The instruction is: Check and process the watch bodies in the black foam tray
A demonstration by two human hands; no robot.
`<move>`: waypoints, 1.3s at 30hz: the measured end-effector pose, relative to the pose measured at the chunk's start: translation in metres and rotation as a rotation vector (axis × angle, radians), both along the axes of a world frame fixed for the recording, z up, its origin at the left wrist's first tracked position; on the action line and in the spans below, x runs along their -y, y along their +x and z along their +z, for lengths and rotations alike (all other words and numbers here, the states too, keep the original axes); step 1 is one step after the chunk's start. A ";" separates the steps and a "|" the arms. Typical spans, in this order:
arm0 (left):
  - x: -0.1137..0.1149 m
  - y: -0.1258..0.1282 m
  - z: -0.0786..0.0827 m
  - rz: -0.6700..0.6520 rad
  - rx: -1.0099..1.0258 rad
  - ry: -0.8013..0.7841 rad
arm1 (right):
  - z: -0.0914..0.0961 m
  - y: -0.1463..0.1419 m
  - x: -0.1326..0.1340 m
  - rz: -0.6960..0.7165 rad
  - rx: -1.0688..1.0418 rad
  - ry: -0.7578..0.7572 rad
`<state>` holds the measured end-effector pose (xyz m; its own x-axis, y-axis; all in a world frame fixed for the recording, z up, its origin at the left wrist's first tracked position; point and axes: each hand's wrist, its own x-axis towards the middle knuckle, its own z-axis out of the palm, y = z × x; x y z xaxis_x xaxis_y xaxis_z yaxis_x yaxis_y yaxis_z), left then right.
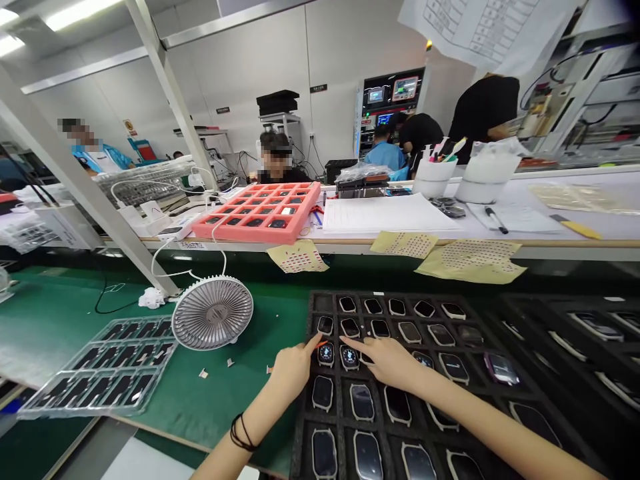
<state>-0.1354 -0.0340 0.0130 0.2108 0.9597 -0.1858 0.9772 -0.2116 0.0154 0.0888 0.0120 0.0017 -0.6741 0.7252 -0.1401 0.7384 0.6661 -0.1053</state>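
A black foam tray (315, 427) lies in front of me with several smartwatch bodies in its pockets. Two of them, a lit watch (326, 353) and another lit watch (349, 357), show glowing dials. My left hand (291, 368) points its index finger at the left one, and a thin orange thing pokes out by that fingertip; the other fingers are curled. My right hand (387, 360) lies over the tray with its index finger stretched to the second lit watch, fingers mostly extended.
A small white fan (213, 321) stands on the green mat to the left, beside a clear blister tray (100, 373). More black trays (575, 340) sit to the right. A pink tray (260, 213), papers and cups are on the shelf behind; several people work beyond.
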 end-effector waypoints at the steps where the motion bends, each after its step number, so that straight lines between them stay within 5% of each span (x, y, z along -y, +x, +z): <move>1: -0.002 0.000 0.001 -0.029 -0.031 -0.008 | 0.003 -0.001 0.001 0.012 0.035 0.003; 11: 0.003 -0.005 0.031 -0.302 -0.127 -0.177 | 0.024 0.024 0.020 0.168 0.098 -0.069; 19: 0.002 0.005 0.036 -0.256 -0.153 -0.088 | 0.012 0.074 0.019 -0.173 0.084 -0.080; 27: -0.016 0.040 0.021 -0.299 -0.106 -0.101 | 0.017 0.069 0.024 -0.136 0.152 -0.121; 32: -0.009 0.040 0.027 -0.354 -0.174 -0.175 | 0.023 0.092 0.042 -0.084 0.033 -0.195; 39: -0.003 0.034 0.034 -0.374 -0.159 -0.131 | 0.019 0.111 0.038 -0.310 0.038 -0.155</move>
